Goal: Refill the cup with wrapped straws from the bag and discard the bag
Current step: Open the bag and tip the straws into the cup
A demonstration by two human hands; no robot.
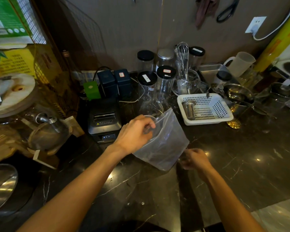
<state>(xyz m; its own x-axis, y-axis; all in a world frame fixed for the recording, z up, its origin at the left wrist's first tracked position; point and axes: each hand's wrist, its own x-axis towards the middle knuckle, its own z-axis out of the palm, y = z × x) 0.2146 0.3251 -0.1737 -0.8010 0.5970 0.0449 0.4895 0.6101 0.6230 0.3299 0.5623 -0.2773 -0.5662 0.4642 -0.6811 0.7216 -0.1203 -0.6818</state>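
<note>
Both forearms fill the near part of my view, reaching out over the dark marble table (241, 164). My left hand (134, 133) has its grip curled round the rim of a clear cup (150, 118) and seems to pinch the upper edge of the plastic bag (164, 144) against it. My right hand (193, 159) has its fingers curled at the bag's lower corner — a pinch on the plastic, I judge, though blur there leaves me unsure.

The bag hangs tilted between the two hands, mouth up at the cup, bottom toward me. I can make out a dark, long mass inside it, most likely the wrapped straws, but I cannot tell how many or whether any have reached the cup. By my reading the refill is barely under way: the straws have yet to pass into the cup, and the bag has yet to be discarded. No bin shows anywhere in view.

Room is uneven. Near me and to the right the table lies open, so the bag can swing that way. Beyond the cup things crowd in — the receipt printer (105, 121) just left of my left hand, glass jars (147, 87) close behind, and the white perforated basket (206, 108) near on the right.
</note>
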